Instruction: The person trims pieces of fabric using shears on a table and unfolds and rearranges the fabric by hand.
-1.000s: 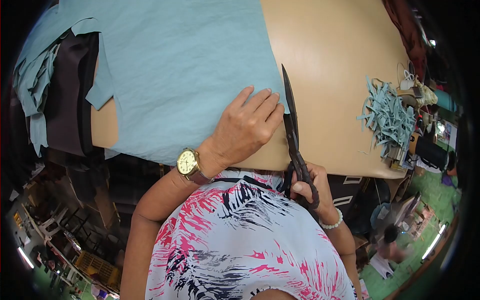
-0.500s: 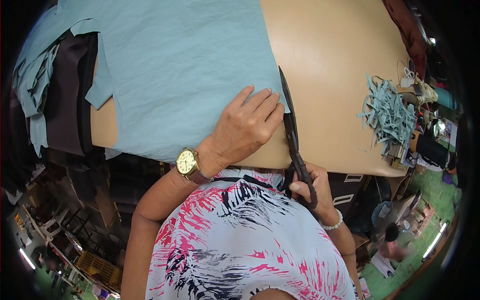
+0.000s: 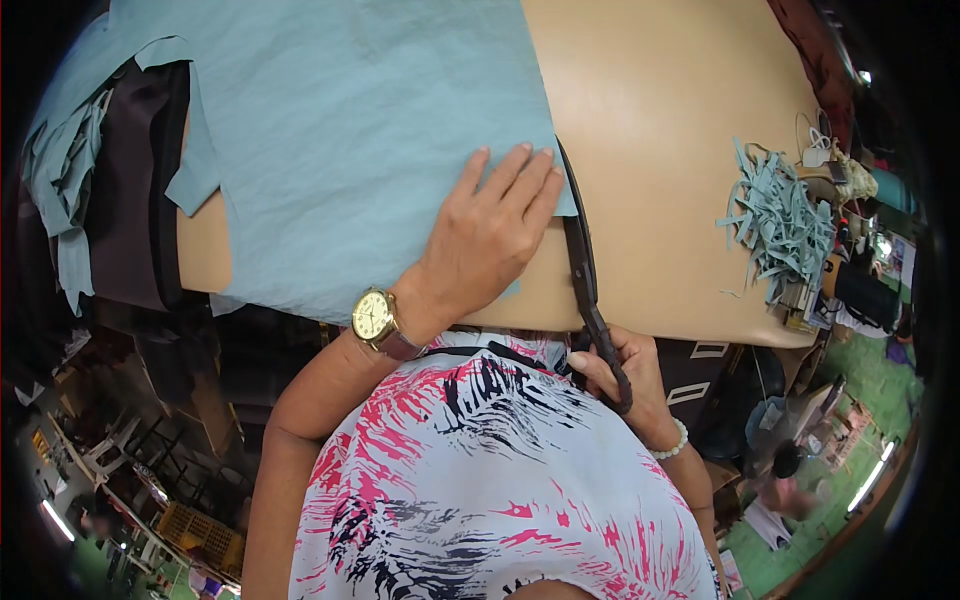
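Light blue fabric [image 3: 370,130] lies spread over the tan tabletop. My left hand [image 3: 490,230], with a watch [image 3: 373,315] on its wrist, rests flat on the fabric near its right edge, fingers stretched out. At the table's front edge my right hand [image 3: 635,380] is closed around the handles of dark scissors [image 3: 583,265]. Their blades point away from me, along the fabric's right edge, with the tip reaching the edge just beyond my left fingertips. Part of the lower blade and one handle loop are hidden.
A heap of narrow blue fabric strips [image 3: 785,215] sits at the table's right side, near a brush [image 3: 825,175] and other small items. More blue fabric strips [image 3: 70,165] hang over dark material [image 3: 140,190] at the left. A person [image 3: 785,480] is in the background at lower right.
My left hand has shifted slightly left, its fingers spreading a little more on the fabric. The scissors have stayed nearly in place, and their handles look closer together.
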The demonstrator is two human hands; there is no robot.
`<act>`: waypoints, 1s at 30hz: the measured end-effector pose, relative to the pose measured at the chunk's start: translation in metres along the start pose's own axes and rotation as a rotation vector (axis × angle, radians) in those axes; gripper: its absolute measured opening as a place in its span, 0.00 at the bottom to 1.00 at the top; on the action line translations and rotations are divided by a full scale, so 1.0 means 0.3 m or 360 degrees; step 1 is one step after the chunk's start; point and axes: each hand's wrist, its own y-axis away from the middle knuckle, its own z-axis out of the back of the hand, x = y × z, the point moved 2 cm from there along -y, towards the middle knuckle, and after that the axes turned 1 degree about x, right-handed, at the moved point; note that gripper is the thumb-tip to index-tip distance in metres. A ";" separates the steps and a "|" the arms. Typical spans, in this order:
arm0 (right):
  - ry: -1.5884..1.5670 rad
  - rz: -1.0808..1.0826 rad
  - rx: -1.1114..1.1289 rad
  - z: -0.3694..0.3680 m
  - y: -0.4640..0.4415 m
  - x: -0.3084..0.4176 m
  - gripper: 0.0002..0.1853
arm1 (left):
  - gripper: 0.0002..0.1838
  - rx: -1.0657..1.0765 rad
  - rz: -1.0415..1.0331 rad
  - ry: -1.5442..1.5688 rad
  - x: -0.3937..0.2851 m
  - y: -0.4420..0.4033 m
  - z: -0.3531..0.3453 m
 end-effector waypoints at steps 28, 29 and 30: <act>-0.0185 0.0144 0.0186 0.008 -0.024 -0.001 0.18 | 0.14 0.0176 0.0186 0.0458 -0.004 0.027 0.060; -0.0172 0.0141 0.0188 0.012 -0.020 -0.013 0.19 | 0.13 0.0202 0.0212 0.0487 0.000 0.022 0.067; -0.0159 0.0138 0.0190 0.018 -0.016 -0.025 0.19 | 0.13 0.0231 0.0241 0.0533 0.005 0.019 0.072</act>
